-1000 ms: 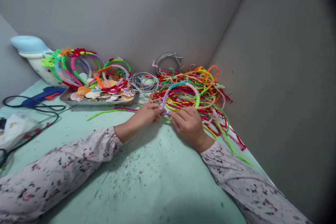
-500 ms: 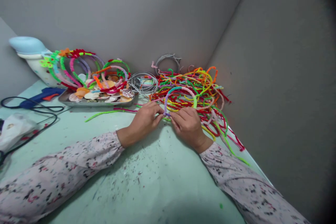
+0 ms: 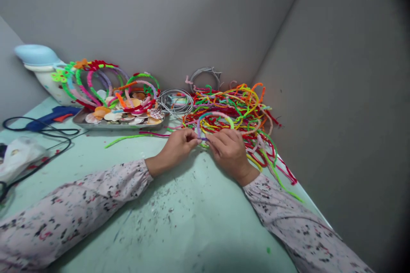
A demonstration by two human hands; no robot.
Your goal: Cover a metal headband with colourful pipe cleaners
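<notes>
My left hand (image 3: 178,145) and my right hand (image 3: 228,150) meet at the middle of the pale green table (image 3: 179,222), both pinched on the purple end of a headband (image 3: 214,116) wrapped in purple, teal, pink and green pipe cleaner. The headband arcs up and away from my fingers, over a big tangled pile of coloured pipe cleaners (image 3: 243,111) in the corner. The fingers of both hands are closed around the band's tip.
A metal tray (image 3: 120,124) with shells and finished wrapped headbands (image 3: 96,83) stands at the back left. Bare wire bands (image 3: 175,101) lie behind. A blue glue gun (image 3: 48,118) with black cord, a white bag (image 3: 17,155), and a loose green pipe cleaner (image 3: 123,137) lie left.
The headband's arc has tipped lower and farther from me while both hands stay pinched on its end. The hands have barely shifted.
</notes>
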